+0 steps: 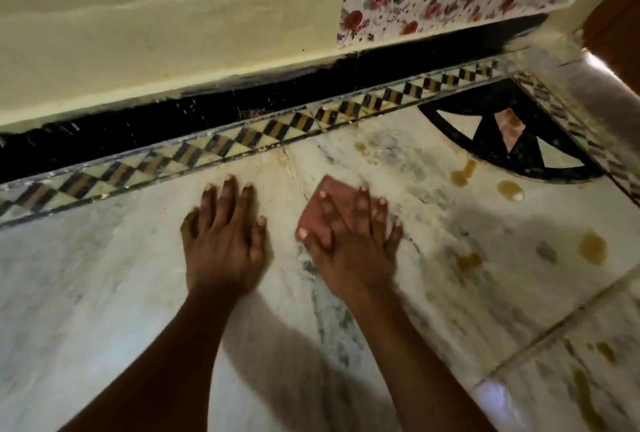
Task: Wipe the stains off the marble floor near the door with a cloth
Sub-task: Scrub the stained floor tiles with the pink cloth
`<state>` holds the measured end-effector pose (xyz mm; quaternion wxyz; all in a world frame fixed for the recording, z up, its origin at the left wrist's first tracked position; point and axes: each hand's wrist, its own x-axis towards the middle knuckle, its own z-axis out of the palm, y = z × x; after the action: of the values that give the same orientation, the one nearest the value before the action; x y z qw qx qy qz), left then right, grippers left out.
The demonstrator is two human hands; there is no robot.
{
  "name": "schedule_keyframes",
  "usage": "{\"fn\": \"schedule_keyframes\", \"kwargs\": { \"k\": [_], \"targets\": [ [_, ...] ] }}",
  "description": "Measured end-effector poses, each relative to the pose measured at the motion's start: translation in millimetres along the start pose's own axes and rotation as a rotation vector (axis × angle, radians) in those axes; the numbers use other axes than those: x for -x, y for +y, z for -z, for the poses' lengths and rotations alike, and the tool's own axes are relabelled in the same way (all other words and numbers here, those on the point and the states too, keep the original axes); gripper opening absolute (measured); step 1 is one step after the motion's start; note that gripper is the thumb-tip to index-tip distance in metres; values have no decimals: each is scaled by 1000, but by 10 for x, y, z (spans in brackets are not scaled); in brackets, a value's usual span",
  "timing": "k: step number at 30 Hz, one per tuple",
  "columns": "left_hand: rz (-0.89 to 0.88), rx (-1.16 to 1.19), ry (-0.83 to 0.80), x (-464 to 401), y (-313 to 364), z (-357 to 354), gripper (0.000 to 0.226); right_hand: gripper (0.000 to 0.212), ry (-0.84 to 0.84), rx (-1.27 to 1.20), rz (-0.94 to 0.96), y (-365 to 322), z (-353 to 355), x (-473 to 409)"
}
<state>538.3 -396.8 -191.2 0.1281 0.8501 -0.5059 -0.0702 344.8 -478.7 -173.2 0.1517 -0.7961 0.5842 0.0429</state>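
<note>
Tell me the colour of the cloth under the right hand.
The cloth is a dull pinkish red, plain with no pattern visible; the head view shows it.
</note>
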Motion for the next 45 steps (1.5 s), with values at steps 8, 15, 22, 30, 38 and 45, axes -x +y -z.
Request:
{"fn": "schedule_keyframes", "kwargs": {
  "k": [8,15,22,30,38,45],
  "targets": [
    [10,9,-17,6,55,63,68,88,70,-227,-525,-95,145,-867],
    [28,-22,-44,-24,54,73,68,79,-38,32,9,-246,186,-552],
    [23,-14,-37,-19,47,36,67,86,51,-153,-425,-233,346,-1407],
    [23,-16,-45,-26,51,61,68,66,118,-52,200,-595,200,-777],
    [18,-19,-30,-30,28,55,69,45,45,-1488,-85,-276,801,-486],
    [19,-22,-26,-16,26,68,69,58,-191,-1925,-431,-401,862,-354]
  ]
}}
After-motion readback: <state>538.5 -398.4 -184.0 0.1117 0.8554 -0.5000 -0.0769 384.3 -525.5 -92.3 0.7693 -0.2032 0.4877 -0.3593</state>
